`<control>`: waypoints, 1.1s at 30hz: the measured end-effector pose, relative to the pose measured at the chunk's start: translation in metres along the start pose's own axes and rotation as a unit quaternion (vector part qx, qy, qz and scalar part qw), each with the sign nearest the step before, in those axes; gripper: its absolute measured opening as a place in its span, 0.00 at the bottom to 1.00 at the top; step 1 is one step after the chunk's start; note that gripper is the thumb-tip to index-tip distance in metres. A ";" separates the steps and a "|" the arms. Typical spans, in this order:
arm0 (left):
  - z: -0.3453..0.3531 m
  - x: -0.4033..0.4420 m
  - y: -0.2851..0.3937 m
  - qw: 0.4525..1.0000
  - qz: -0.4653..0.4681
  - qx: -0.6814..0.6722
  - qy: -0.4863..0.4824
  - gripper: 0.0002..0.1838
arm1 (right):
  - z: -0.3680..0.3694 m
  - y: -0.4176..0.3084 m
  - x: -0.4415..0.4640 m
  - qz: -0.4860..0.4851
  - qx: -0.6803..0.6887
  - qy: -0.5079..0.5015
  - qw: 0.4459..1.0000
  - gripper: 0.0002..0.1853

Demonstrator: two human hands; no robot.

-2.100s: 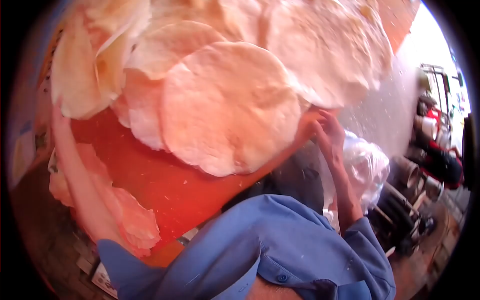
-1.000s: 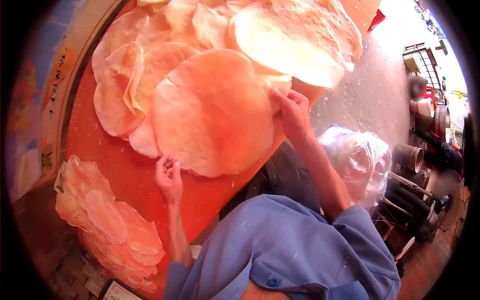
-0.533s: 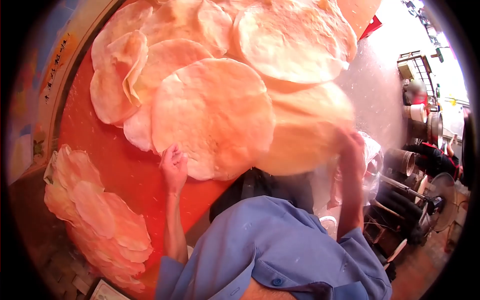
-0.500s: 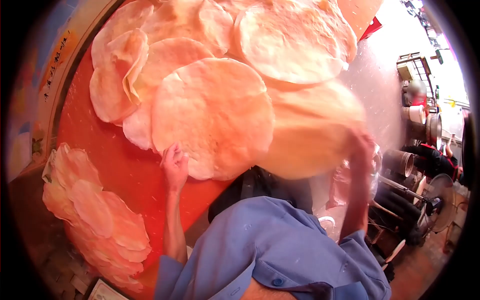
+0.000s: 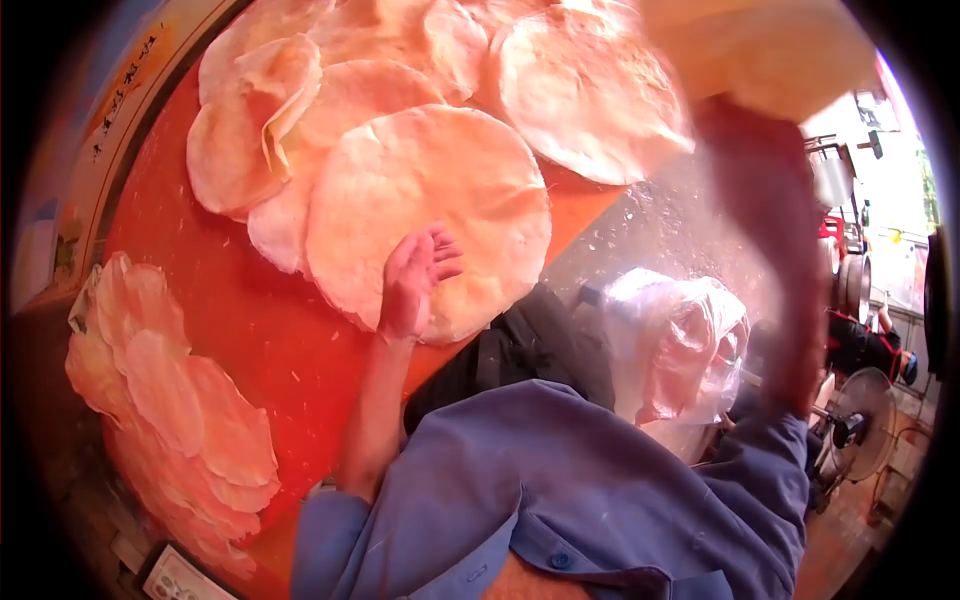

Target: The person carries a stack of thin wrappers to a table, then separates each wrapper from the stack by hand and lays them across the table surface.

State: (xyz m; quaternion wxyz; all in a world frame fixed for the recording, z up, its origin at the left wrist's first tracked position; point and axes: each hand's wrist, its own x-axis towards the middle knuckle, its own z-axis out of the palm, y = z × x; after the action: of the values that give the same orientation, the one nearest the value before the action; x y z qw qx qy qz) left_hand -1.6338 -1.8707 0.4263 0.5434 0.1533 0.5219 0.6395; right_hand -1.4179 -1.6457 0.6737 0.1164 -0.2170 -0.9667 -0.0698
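Note:
A large round flatbread (image 5: 430, 180) lies on the near edge of a spread of overlapping flatbreads. Above it is my left hand (image 5: 415, 278), fingers loosely bent and apart, nothing in them. I cannot tell whether it touches the bread. My right hand (image 5: 735, 120) is raised at the upper right and smeared by motion. It grips another round flatbread (image 5: 765, 45), also blurred, which partly hides the fingers. One more flatbread (image 5: 590, 95) lies at the back, between the two hands.
Fanned flatbreads (image 5: 190, 420) lie at the red table's (image 5: 310, 400) left side. A clear plastic bag (image 5: 690, 350) sits right of my knees. Farther right are a fan (image 5: 862, 425) and a person in dark clothing (image 5: 865, 345).
My right hand has swung up and away with its flatbread, uncovering the plastic bag. My left hand has moved from the large flatbread's lower left edge to over its middle, its fingers loosening.

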 end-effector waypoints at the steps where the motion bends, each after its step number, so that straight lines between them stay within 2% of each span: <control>1: 0.003 0.004 -0.002 0.985 -0.033 -0.168 -0.030 0.30 | 0.016 -0.037 0.006 0.050 0.037 -0.039 0.997 0.05; 2: 0.005 0.008 -0.002 0.985 -0.031 -0.169 -0.022 0.30 | 0.057 -0.053 0.002 0.031 0.112 -0.070 0.991 0.07; 3: 0.007 0.012 -0.003 0.960 -0.036 -0.273 -0.044 0.31 | 0.090 -0.075 0.000 0.014 0.147 -0.114 0.982 0.06; 4: 0.008 0.013 -0.004 0.924 -0.038 -0.375 -0.064 0.32 | 0.133 -0.091 -0.009 -0.027 0.201 -0.114 0.973 0.05; 5: 0.013 0.008 0.002 0.912 0.000 -0.406 -0.063 0.31 | 0.161 -0.107 -0.016 -0.040 0.214 -0.153 0.964 0.04; 6: 0.011 0.015 -0.006 0.930 0.061 -0.363 0.010 0.30 | 0.182 -0.118 -0.024 -0.038 0.214 -0.221 0.951 0.03; 7: 0.012 0.018 -0.009 0.928 0.040 -0.367 0.055 0.30 | 0.196 -0.123 -0.033 -0.026 0.228 -0.238 0.944 0.05; 9: 0.010 0.014 -0.011 0.922 0.019 -0.371 0.111 0.31 | 0.196 -0.124 -0.040 -0.021 0.247 -0.259 0.933 0.07; 11: 0.012 0.008 -0.010 0.912 0.051 -0.398 0.083 0.32 | 0.182 -0.118 -0.045 0.038 0.364 -0.129 0.922 0.15; 12: 0.013 0.005 -0.009 0.911 0.048 -0.400 0.091 0.32 | 0.175 -0.117 -0.042 0.037 0.367 -0.136 0.919 0.15; 14: 0.016 0.004 -0.001 0.890 0.039 -0.452 0.056 0.33 | 0.165 -0.116 -0.033 0.068 0.430 -0.099 0.895 0.24; 15: 0.020 0.003 0.004 0.891 0.034 -0.451 0.036 0.34 | 0.163 -0.118 -0.028 0.073 0.438 -0.085 0.892 0.25; 16: 0.024 0.004 0.006 0.891 0.033 -0.450 0.039 0.34 | 0.167 -0.118 -0.024 0.073 0.440 -0.087 0.891 0.25; 18: 0.031 0.007 0.009 0.948 0.029 -0.300 0.102 0.33 | 0.177 -0.116 -0.018 0.096 0.468 -0.050 0.877 0.23; 19: 0.034 0.008 0.013 0.943 0.036 -0.319 0.086 0.29 | 0.180 -0.112 -0.018 0.126 0.506 -0.081 0.849 0.19; 20: 0.031 0.009 0.010 0.943 0.035 -0.318 0.088 0.29 | 0.185 -0.109 -0.018 0.127 0.508 -0.082 0.848 0.19; 22: 0.020 0.014 0.004 0.950 0.002 -0.305 0.072 0.24 | 0.198 -0.104 -0.021 0.185 0.601 -0.111 0.770 0.18; 23: 0.020 0.015 0.006 0.950 0.001 -0.305 0.073 0.24 | 0.198 -0.104 -0.018 0.189 0.567 -0.120 0.793 0.17; 24: 0.020 0.016 0.008 0.953 -0.003 -0.293 0.080 0.22 | 0.196 -0.105 -0.016 0.190 0.568 -0.122 0.792 0.17; 26: 0.027 0.014 0.018 0.956 -0.008 -0.279 0.095 0.20 | 0.182 -0.113 -0.005 0.186 0.542 -0.049 0.818 0.17; 27: 0.036 0.014 0.027 0.964 0.028 -0.245 0.102 0.20 | 0.176 -0.118 -0.001 0.141 0.538 -0.041 0.830 0.18; 28: 0.041 0.014 0.031 0.970 0.061 -0.211 0.109 0.19 | 0.176 -0.121 0.001 0.141 0.541 -0.042 0.828 0.18; 29: 0.035 0.015 0.031 0.977 0.067 -0.190 0.064 0.18 | 0.176 -0.121 0.003 0.135 0.547 -0.058 0.824 0.18; 30: 0.034 0.016 0.030 0.977 0.068 -0.189 0.065 0.18 | 0.177 -0.121 0.005 0.127 0.553 -0.074 0.820 0.19; 31: 0.033 0.016 0.030 0.977 0.055 -0.200 0.055 0.18 | 0.181 -0.118 0.004 0.193 0.619 -0.132 0.749 0.18; 32: 0.032 0.016 0.031 0.975 0.042 -0.211 0.047 0.18 | 0.182 -0.116 0.004 0.191 0.621 -0.133 0.749 0.18; 33: 0.029 0.016 0.029 0.975 0.043 -0.211 0.048 0.18 | 0.182 -0.113 0.003 0.222 0.642 -0.148 0.719 0.17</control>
State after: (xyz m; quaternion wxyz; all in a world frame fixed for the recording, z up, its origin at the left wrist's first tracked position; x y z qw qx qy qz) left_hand -1.6332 -1.8386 0.4557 0.5101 0.0271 0.3935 0.7643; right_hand -1.5049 -1.7118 0.4897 0.0959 -0.3062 -0.7085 0.6285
